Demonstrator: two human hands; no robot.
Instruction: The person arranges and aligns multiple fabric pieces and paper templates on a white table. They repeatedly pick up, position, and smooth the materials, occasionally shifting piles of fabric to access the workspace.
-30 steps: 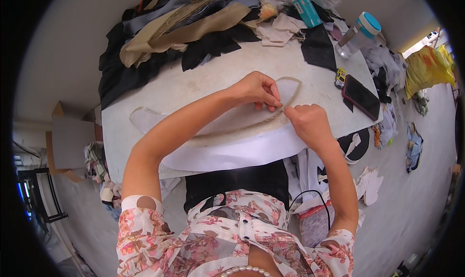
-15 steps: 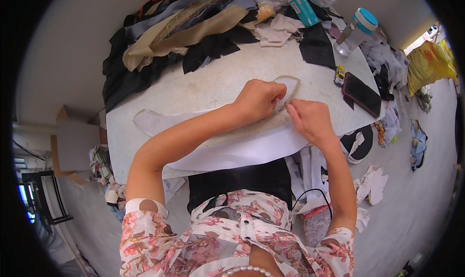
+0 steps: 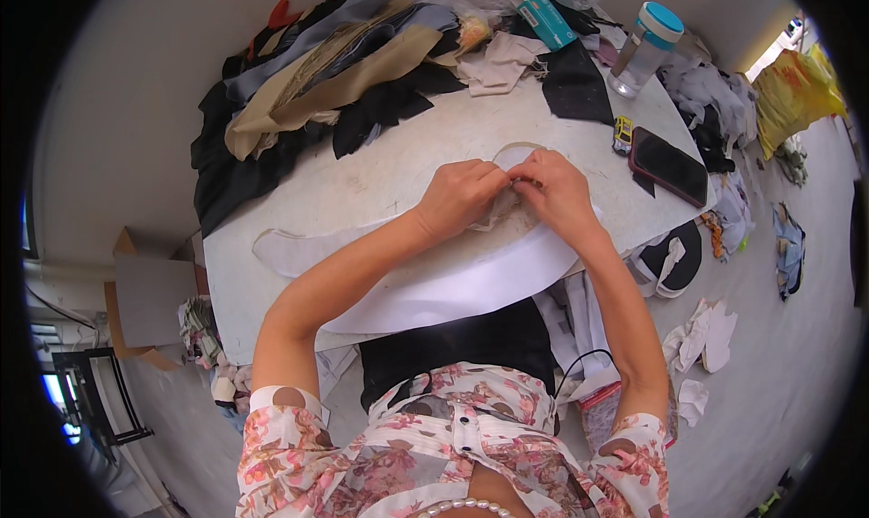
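Observation:
A curved, collar-shaped strip of white fabric (image 3: 312, 246) with a beige edge lies across the table, its far end folding up beyond my hands. My left hand (image 3: 463, 196) is closed in a pinch on the strip's edge. Close beside it, fingertips almost touching, my right hand (image 3: 554, 192) pinches the same edge. The fingers hide the exact spot they grip. Under my wrists, along the near edge of the table, rests a wider curved white piece (image 3: 462, 287) with a smooth surface.
Dark, grey and tan cloth scraps (image 3: 353, 74) are heaped at the table's far side. To the right are a clear bottle with a blue lid (image 3: 647, 52), a yellow toy car (image 3: 623, 135) and a phone (image 3: 668, 167). More scraps (image 3: 706, 337) litter the floor by a yellow bag (image 3: 797, 97).
My right hand has moved up and left, bringing both hands together. The strip's far tip has dropped partly behind my fingers. The whole view has shifted slightly.

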